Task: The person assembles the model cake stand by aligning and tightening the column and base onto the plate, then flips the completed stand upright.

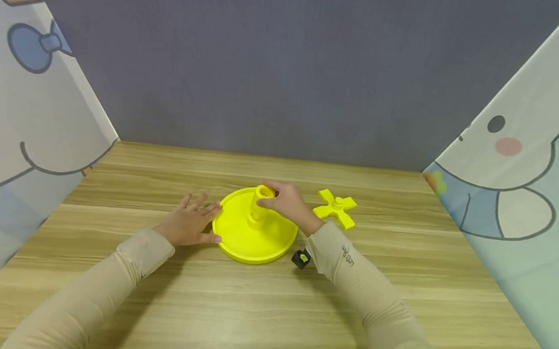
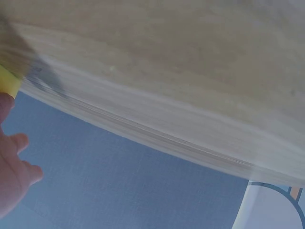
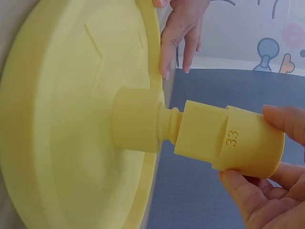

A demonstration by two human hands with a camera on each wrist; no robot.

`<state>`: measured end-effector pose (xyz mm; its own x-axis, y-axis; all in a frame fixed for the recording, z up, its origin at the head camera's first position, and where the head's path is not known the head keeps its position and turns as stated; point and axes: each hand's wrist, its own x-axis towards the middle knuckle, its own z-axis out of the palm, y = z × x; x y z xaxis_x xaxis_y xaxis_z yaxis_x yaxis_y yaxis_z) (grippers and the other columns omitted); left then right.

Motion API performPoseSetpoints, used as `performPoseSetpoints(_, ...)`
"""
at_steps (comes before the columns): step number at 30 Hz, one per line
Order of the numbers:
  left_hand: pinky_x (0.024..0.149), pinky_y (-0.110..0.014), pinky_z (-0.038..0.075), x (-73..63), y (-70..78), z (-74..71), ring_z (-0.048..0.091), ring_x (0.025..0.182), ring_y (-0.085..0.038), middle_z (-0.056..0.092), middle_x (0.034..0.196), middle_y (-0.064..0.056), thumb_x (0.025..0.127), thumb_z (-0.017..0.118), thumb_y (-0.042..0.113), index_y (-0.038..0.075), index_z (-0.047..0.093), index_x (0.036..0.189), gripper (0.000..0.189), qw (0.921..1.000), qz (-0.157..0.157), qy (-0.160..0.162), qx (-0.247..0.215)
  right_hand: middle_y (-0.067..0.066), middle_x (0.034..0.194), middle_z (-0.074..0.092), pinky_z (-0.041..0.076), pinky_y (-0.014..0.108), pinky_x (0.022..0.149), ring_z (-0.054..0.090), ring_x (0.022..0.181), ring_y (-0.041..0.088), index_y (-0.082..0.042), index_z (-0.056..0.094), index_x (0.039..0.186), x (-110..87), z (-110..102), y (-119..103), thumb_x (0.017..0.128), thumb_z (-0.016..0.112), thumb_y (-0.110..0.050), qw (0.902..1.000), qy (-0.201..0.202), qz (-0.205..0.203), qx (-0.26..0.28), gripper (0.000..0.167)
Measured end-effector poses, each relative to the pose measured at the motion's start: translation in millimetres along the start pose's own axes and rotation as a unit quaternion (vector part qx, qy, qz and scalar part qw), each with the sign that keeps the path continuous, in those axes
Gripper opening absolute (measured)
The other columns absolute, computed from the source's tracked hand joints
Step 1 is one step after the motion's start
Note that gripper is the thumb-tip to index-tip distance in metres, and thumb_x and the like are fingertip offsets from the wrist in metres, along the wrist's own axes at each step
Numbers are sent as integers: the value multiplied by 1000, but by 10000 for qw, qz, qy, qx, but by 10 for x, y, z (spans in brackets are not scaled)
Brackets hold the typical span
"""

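pinching the yellow column [image 3: 228,138] near its upper end, the right hand [image 1: 287,203] has its thumb on one side and its fingers on the other, the grip opened only as wide as the column's round body. the column stands roughly upright above the middle of the round yellow base [image 1: 255,260], its number 33 facing the right wrist camera. between its flat-sided lower part and the base's raised socket [image 3: 136,119] shows a narrow ringed neck [image 3: 170,125]; whether the column is fixed there, i cannot tell. the left hand [image 1: 189,223] lies at the left edge of the base, fingers spread wide and thumb apart, tips touching the rim; that grip is loose and curled round nothing. the base sits flat on the wooden worktop [image 1: 251,314]. just beside it, to the right, lies a yellow cross piece [image 1: 346,220] with a small knob at its centre. a small black block [image 1: 297,260] with a yellow mark rests near the base's front right edge, close to the right sleeve [image 1: 363,302].
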<state>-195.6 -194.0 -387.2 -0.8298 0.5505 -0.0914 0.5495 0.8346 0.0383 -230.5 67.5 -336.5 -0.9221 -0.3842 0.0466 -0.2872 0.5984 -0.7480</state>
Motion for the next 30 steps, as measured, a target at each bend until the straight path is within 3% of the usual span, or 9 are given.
performPoseSetpoints(8, 110, -63, 1, -4, 14, -11, 11, 142, -44, 31, 152, -17, 89, 52, 59, 2, 36, 146, 83, 10000, -43, 29, -27, 13, 131, 58, 52, 27, 78, 60, 94, 20, -5, 55, 134, 10, 34, 15, 86, 73, -19, 10000, -39, 20, 56, 53)
performPoseSetpoints(15, 111, -62, 1, -19, 23, -25, 11, 142, -44, 32, 151, -17, 89, 52, 60, 2, 36, 147, 83, 10000, -61, 7, -63, 16, 115, 64, 42, 20, 63, 51, 79, 17, -1, 55, 134, 6, 0, 111, 89, 61, -13, 9984, -177, -529, 119, 47)
performPoseSetpoints(18, 111, -62, 0, -11, 1, -4, 10, 142, -44, 31, 152, -17, 89, 52, 61, 2, 34, 147, 85, 9999, -49, -10, -114, 16, 117, 63, 46, 21, 66, 55, 85, 18, -2, 54, 135, 20, -16, 144, 90, 62, -14, 9982, -290, -491, 169, 48)
performPoseSetpoints(23, 111, -62, 0, -6, 2, 17, 9, 142, -44, 30, 152, -18, 89, 51, 62, 2, 32, 148, 86, 9998, -50, -49, -198, 13, 119, 62, 52, 27, 83, 61, 101, 23, -2, 54, 134, 48, 16, 170, 89, 70, -18, 9979, -313, -347, 440, 51)
performPoseSetpoints(30, 106, -62, 25, 14, 12, -26, 29, 135, -47, 35, 149, -21, 91, 52, 57, -3, 34, 146, 83, 9997, 143, -144, -104, 14, 111, 58, 51, 30, 83, 57, 98, 24, 2, 49, 129, 74, 107, 160, 87, 73, -18, 9945, -213, -293, 983, 53)
